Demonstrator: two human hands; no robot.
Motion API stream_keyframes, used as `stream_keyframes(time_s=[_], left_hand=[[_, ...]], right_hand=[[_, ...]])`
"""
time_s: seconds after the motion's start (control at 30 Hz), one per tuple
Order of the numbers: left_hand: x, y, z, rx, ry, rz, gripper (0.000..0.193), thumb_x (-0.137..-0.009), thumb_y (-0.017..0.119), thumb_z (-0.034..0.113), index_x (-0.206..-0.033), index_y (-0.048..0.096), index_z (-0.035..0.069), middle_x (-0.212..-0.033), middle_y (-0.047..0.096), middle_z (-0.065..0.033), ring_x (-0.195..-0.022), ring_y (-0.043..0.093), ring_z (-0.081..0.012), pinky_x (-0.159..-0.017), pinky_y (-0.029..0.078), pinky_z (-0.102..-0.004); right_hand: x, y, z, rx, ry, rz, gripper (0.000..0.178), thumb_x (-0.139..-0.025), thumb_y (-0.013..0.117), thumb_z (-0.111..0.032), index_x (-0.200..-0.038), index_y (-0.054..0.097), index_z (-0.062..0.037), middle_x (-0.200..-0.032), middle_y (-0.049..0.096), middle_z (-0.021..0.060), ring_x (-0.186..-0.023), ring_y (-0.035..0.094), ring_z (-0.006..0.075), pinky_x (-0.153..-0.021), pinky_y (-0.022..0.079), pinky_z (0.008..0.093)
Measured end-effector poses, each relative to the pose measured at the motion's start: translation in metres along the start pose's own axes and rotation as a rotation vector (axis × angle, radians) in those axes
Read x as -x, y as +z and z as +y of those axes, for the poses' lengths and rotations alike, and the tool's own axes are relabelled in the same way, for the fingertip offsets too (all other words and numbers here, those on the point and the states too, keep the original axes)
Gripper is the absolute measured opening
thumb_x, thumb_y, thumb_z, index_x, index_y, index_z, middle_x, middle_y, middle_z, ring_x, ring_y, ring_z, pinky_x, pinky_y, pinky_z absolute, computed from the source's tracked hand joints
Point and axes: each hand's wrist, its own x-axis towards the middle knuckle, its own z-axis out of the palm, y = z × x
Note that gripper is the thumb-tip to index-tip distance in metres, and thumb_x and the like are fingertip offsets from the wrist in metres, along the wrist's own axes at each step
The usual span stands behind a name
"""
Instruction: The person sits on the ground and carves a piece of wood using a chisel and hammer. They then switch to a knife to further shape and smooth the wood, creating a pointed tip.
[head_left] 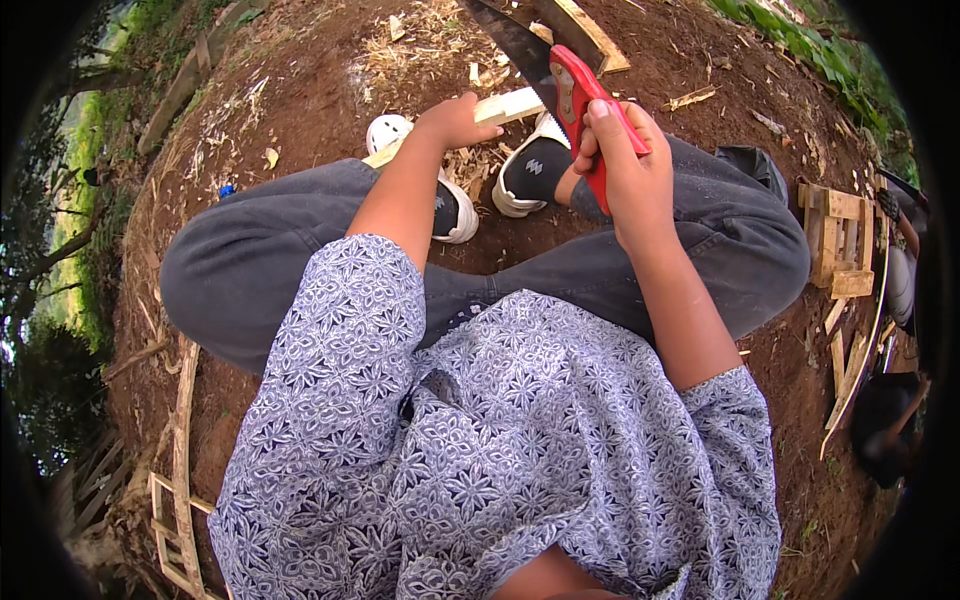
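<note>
Patterned shirt [500, 440] fills the foreground; beyond the knees, left hand [455, 120] presses the slat [505, 105], lying left-right, while right hand [625, 165] grips the saw [580, 90] crossing it.

Saw blade [510, 35]: tip cut off by the frame's top edge. Wooden slat [505, 105]: middle hidden under left hand [455, 120]. Second person [900, 290], far right: mostly lost in the dark rim. Right hand [625, 165] fingers: wrapped out of sight around the red handle [580, 100].

The saw [540, 60] has a dull grey metal blade and a glossy red plastic handle. The wood strip [505, 106] is pale, rough-sawn. The ground [320, 80] is crumbly matt reddish soil.
</note>
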Motion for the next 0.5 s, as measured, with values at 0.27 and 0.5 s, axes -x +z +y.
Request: stream_keyframes(time_s=[0.27, 0.5], left_hand=[[0.010, -0.010, -0.002, -0.104, -0.152, -0.176, 0.056, -0.081, 0.071, 0.038, -0.130, 0.066, 0.011, -0.128, 0.070, -0.0190, -0.118, 0.067, -0.0361, -0.101, 0.054, -0.0455], [0.024, -0.010, 0.011, -0.132, -0.241, -0.026, 0.053, -0.081, 0.071, 0.034, -0.128, 0.067, 0.012, -0.119, 0.074, -0.0176, -0.109, 0.072, -0.0343, -0.094, 0.058, -0.0466]], right_hand=[[0.008, 0.011, 0.018, 0.190, 0.077, 0.018, 0.039, -0.099, 0.068, -0.038, -0.081, 0.059, -0.0037, -0.068, 0.056, 0.0027, -0.057, 0.055, 0.0103, -0.054, 0.043, 0.0305], [0.029, 0.038, 0.053, 0.453, -0.026, 0.080, 0.044, -0.098, 0.070, -0.035, -0.073, 0.052, -0.0033, -0.064, 0.050, 0.0061, -0.061, 0.046, 0.0123, -0.058, 0.040, 0.0361]])
